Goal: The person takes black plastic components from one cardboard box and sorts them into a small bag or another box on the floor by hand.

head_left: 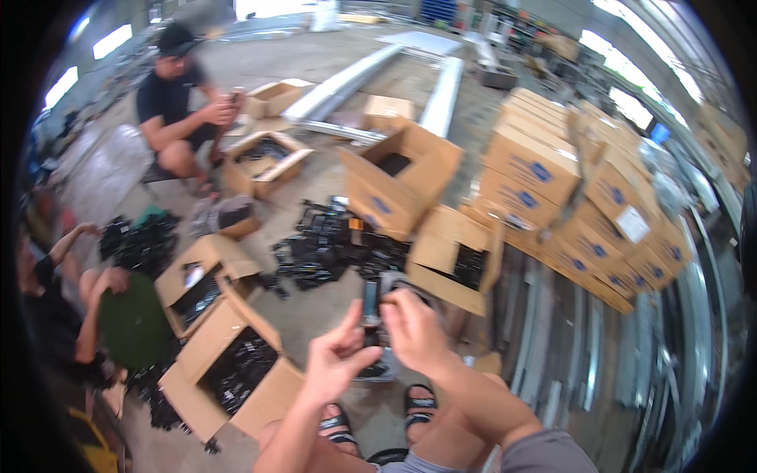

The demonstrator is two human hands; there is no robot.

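Observation:
In front of my knees, my left hand [337, 359] has its thumb and forefinger at the left side of a narrow dark part [370, 303] with a bluish sheen. Closed in a pinch, my right hand [416, 327] meets the right side of this part; what lies inside its fingertips is hidden. A shiny greyish thing [380, 369] shows below the hands, too blurred to name. Just beyond them, a heap of small black parts [327, 244] is spread over the floor. An open carton [456, 264] with black pieces inside stands to the right of the heap.
Open cartons of black parts [272, 335] stand at the left. Two people sit there, one holding a dark green round object [136, 319], the other [181, 110] farther back. Stacked closed cartons [528, 162] and long metal profiles [544, 339] line the right. A larger open box [378, 189] stands ahead.

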